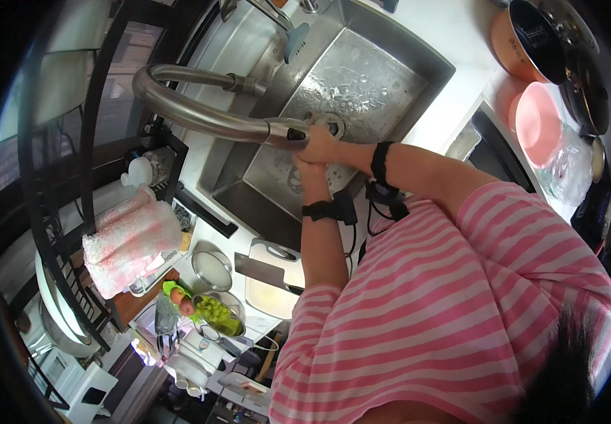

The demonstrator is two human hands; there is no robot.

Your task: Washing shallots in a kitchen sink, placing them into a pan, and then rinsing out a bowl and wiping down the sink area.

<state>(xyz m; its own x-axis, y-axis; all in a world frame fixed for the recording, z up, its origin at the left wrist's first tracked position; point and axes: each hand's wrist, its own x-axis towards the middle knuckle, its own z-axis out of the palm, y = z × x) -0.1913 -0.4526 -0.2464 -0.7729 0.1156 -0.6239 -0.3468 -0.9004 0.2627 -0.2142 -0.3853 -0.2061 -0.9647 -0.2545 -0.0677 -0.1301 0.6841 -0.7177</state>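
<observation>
My right hand (322, 144) and my left hand (306, 163) are together directly below the spray head (287, 133) of a curved stainless-steel faucet (194, 108). They are low over a stainless-steel sink (263, 175), beside its drain (335, 126). The right hand overlaps the left, and the spray head covers part of both, so most fingers are hidden. Whether anything is between the palms cannot be seen. Water drops and bubbles lie on the basin floor. Black straps with small cabled devices circle both forearms.
Left of the sink, a cleaver (260, 270) lies across a cutting board (268, 299), near a metal bowl (211, 269) and a bowl of green grapes (215, 312). A pink-white towel (133, 238) hangs from a black rack. On the right are a pink basin (536, 124) and an orange-sided pot (515, 47).
</observation>
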